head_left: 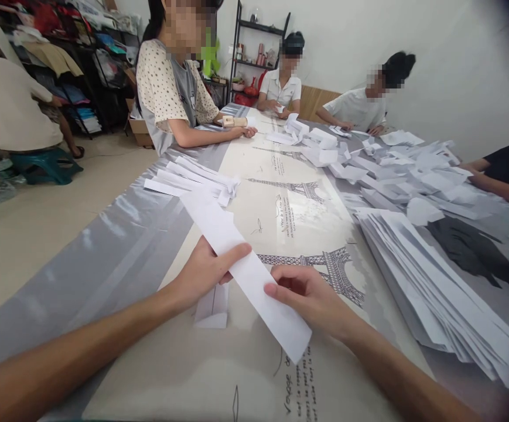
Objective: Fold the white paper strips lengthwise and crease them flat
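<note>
A long white paper strip (249, 269) runs slantwise between my two hands above the table. My left hand (208, 266) grips it near the middle, thumb on top and fingers beneath. Lower down, my right hand (300, 290) pinches its right edge between thumb and fingers. Under the strip and left hand lies a folded white paper piece (212, 310), partly covered. Just beyond the strip's far end, several white paper strips (192, 176) lie fanned out on the table.
A thick stack of long white papers (430, 281) lies at the right. Behind it spreads a heap of folded white papers (395, 170). The table (82, 293) has an Eiffel Tower print. Several people sit around it; a co-worker's hand (249, 132) rests at the far left edge.
</note>
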The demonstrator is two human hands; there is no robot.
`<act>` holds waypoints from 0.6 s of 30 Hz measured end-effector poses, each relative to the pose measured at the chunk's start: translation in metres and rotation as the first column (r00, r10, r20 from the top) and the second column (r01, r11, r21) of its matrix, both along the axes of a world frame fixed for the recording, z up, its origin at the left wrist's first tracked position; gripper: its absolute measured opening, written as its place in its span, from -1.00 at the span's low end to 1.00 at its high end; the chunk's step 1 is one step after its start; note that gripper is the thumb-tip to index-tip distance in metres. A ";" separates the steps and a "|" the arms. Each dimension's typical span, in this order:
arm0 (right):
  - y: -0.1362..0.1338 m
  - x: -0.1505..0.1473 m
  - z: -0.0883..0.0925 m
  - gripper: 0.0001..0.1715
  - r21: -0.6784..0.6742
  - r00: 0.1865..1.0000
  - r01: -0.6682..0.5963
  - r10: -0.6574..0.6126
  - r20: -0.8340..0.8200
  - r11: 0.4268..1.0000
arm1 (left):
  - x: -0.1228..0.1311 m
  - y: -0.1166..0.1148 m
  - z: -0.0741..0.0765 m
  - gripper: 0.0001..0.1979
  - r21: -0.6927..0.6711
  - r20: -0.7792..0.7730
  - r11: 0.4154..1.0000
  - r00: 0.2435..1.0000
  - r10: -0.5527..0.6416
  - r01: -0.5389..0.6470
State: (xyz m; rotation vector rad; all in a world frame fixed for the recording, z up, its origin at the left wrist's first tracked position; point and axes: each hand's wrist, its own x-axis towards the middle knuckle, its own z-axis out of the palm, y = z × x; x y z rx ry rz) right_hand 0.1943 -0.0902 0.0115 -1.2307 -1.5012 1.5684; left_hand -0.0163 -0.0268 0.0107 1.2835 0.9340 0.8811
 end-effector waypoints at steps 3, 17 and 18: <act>0.000 0.001 0.001 -0.61 -0.007 0.998 0.033 -0.033 0.055 0.999 | -0.002 0.004 0.000 -0.67 0.007 -0.011 1.000 1.000 0.005 -0.005; 0.000 0.005 0.005 -0.55 0.004 0.996 0.076 -0.076 0.053 0.997 | -0.007 0.019 0.002 -0.62 -0.015 0.163 0.998 0.985 0.056 -0.054; 0.001 0.006 0.005 -0.56 0.011 0.995 0.083 -0.083 0.053 0.997 | -0.008 0.022 0.004 -0.62 -0.014 0.171 0.996 0.982 0.086 -0.085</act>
